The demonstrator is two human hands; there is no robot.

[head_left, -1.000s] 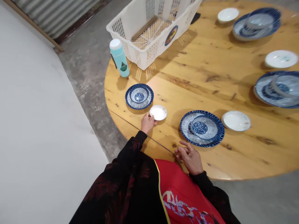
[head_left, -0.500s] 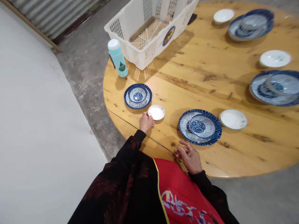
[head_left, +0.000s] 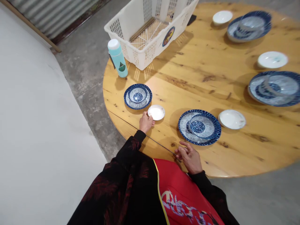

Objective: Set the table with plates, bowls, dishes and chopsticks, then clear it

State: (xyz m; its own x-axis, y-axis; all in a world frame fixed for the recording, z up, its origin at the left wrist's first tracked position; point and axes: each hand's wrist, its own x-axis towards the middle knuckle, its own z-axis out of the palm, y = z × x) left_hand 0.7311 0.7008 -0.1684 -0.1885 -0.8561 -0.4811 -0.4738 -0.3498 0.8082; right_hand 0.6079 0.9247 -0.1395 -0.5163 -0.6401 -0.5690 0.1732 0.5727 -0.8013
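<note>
My left hand (head_left: 146,122) pinches the near edge of a small white saucer (head_left: 156,112) that lies flat on the round wooden table (head_left: 211,81). Just behind the saucer sits a blue patterned plate with a small bowl on it (head_left: 137,95). My right hand (head_left: 188,156) rests on the table's near edge with its fingers loosely curled and nothing in them. Right beyond it is a second blue plate with a bowl (head_left: 199,126), and a white saucer (head_left: 232,119) lies to that plate's right.
A white plastic basket (head_left: 150,28) stands at the table's far left, a teal bottle (head_left: 117,58) beside it. More blue plates with bowls (head_left: 274,87) (head_left: 248,25) and white saucers (head_left: 272,59) (head_left: 222,17) sit along the right side. Concrete floor surrounds the table.
The view has drifted slightly, so everything sits a little to the left. My hands and the dishes have kept their places on the table.
</note>
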